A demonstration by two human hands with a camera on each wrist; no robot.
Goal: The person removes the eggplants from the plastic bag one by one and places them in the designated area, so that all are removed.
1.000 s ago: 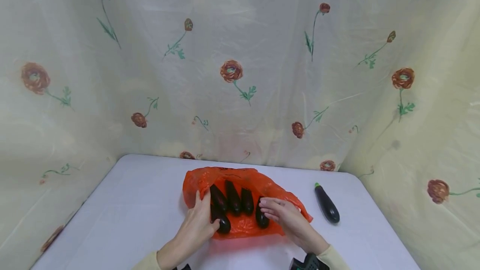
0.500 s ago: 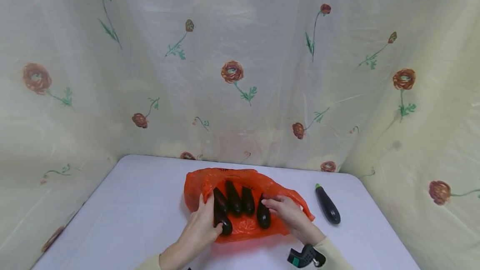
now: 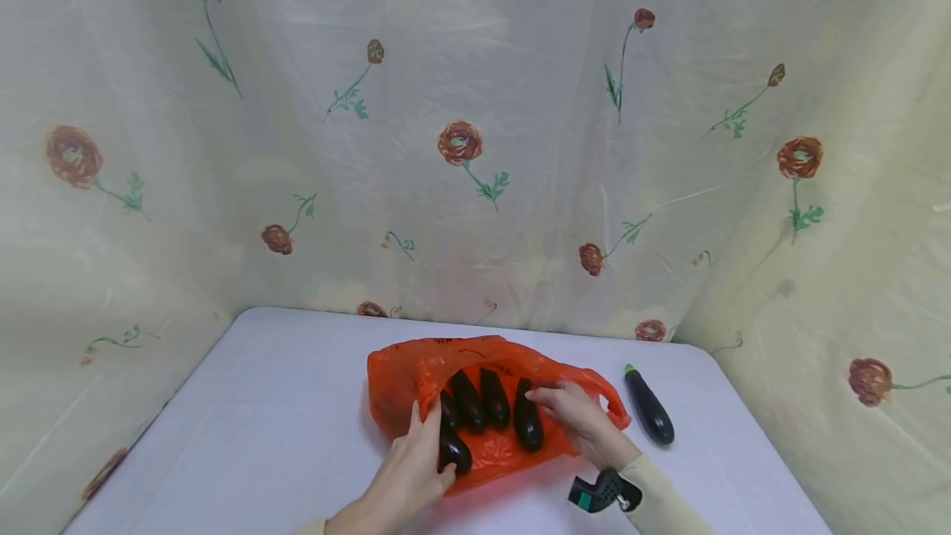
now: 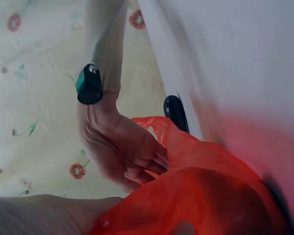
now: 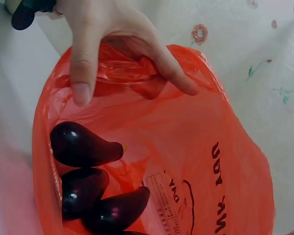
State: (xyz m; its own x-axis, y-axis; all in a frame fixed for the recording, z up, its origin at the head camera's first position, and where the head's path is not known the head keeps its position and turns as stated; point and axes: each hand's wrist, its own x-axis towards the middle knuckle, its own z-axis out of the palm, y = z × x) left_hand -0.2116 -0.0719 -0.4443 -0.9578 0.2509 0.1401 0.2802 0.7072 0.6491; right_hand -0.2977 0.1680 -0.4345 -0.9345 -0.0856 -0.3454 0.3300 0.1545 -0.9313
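Note:
An orange-red plastic bag (image 3: 394,390) lies open toward me on the table, with several dark eggplants (image 3: 529,419) inside. My left hand (image 3: 407,469) grips its left edge, thumb near the closest eggplant. At the other side, my right hand (image 3: 579,419) reaches into the mouth of the bag. In the right wrist view the right thumb (image 5: 82,73) and one finger are spread inside, with bag film (image 5: 125,71) bunched at the palm and the other fingers curled there. Most of the left hand is hidden behind the bag in the left wrist view.
One loose eggplant (image 3: 650,407) with a green tip lies on the white table (image 3: 297,403), right of the bag. A flower-printed curtain (image 3: 520,188) surrounds the table's back and sides. A black strap device (image 3: 605,491) sits on the right wrist.
My left hand has shifted right, drawing the left edge of the bag inward over some eggplants. The right hand has moved slightly right, and the bag's right side stands out further.

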